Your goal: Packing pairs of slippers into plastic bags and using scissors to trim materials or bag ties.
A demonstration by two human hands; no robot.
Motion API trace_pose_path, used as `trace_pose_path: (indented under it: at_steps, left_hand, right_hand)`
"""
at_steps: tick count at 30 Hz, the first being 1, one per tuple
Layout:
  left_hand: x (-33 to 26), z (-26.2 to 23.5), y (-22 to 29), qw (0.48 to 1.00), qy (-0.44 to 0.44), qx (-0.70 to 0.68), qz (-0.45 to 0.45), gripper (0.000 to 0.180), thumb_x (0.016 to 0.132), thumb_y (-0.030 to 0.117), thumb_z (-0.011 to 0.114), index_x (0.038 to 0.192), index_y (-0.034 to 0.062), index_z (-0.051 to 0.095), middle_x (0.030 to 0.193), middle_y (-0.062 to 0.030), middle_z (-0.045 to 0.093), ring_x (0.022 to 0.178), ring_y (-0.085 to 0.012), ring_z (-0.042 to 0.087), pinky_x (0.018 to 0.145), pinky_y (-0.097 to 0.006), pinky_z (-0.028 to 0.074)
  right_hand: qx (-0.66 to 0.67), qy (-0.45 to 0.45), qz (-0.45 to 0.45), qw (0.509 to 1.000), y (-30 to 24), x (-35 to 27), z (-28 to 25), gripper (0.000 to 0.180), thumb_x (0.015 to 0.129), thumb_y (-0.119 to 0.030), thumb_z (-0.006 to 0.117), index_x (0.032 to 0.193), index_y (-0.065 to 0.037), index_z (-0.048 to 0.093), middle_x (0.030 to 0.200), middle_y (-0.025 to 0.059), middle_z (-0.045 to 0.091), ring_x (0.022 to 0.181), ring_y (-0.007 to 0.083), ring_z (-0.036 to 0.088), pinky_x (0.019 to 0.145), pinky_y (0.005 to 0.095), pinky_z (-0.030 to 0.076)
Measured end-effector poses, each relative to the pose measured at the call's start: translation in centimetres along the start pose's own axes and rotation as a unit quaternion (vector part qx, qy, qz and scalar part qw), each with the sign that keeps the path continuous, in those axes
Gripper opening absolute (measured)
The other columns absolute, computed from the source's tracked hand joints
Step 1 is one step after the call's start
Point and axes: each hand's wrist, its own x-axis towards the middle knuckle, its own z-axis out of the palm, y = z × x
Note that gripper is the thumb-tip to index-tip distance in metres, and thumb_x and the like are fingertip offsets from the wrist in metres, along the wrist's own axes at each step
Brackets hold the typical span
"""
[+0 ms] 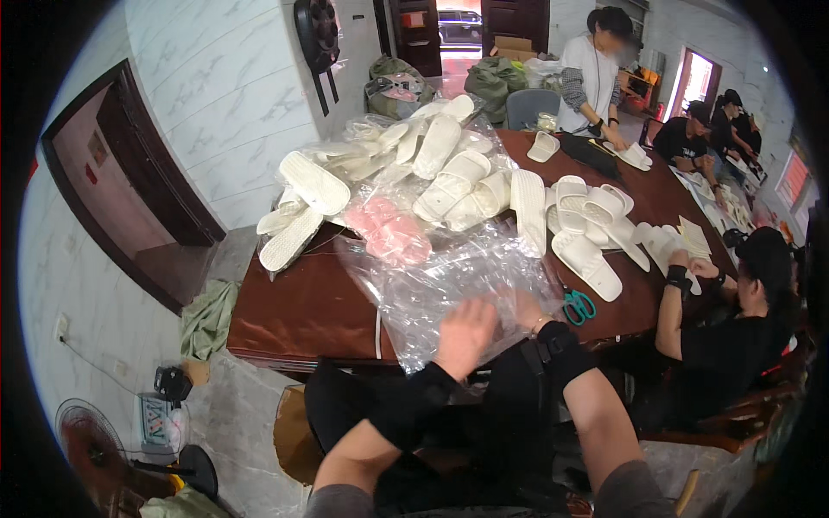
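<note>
A large clear plastic bag (414, 298) lies crumpled over the table's near edge, in front of me. My left hand (466, 335) is closed on its near part, the fingers curled and slightly smeared. Close by on the right, my right hand (528, 312) also grips the plastic; its fingertips are blurred. Just beyond the bag sits a pair of pink slippers (393, 231) in clear wrapping. Behind them rises a heap of cream slippers (436, 147), many in clear film. Teal-handled scissors (579, 307) rest to the right of my right hand.
More cream slippers (589, 263) are piled on the brown table (285, 298). A co-worker (747, 293) handles slippers at my right; another person (591, 78) stands at the far side. On the left floor are a fan (91, 440) and a green sack (210, 318).
</note>
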Motion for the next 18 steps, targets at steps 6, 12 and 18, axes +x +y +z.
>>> trace_pose_path:
  at_steps: [6,12,18]
  left_hand:
    - [-4.4,5.5,2.7,0.989,-0.020,-0.143,-0.044,0.044,0.089,0.016,0.072,0.130,0.0030,0.060,0.133,-0.0178,0.061,0.121,-0.0365,0.059,0.100,-0.045,0.049]
    - [-3.5,0.1,-0.1,0.960,0.094,-0.214,-0.152,0.045,0.092,0.009,0.069,0.134,0.0021,0.056,0.139,-0.0204,0.056,0.133,-0.0382,0.050,0.110,-0.045,0.040]
    - [-3.5,3.4,-11.2,0.917,0.142,-0.196,-0.316,0.050,0.096,0.006,0.062,0.144,-0.0008,0.046,0.147,-0.0234,0.048,0.139,-0.0396,0.044,0.116,-0.044,0.035]
  right_hand:
    - [0.522,0.190,0.115,0.824,1.1,-4.3,-3.5,0.038,0.104,-0.035,0.054,0.128,-0.006,0.063,0.110,0.0105,0.074,0.099,0.0206,0.069,0.087,0.0356,0.052]
    - [0.389,0.177,0.075,0.901,0.5,-6.9,-5.0,0.046,0.100,-0.027,0.063,0.140,-0.005,0.052,0.118,0.0122,0.069,0.106,0.0168,0.065,0.093,0.0317,0.051]
    - [0.425,0.120,0.023,0.897,0.6,-7.2,-4.4,0.046,0.097,-0.005,0.063,0.142,-0.004,0.051,0.110,0.0128,0.070,0.103,0.0169,0.068,0.090,0.0293,0.053]
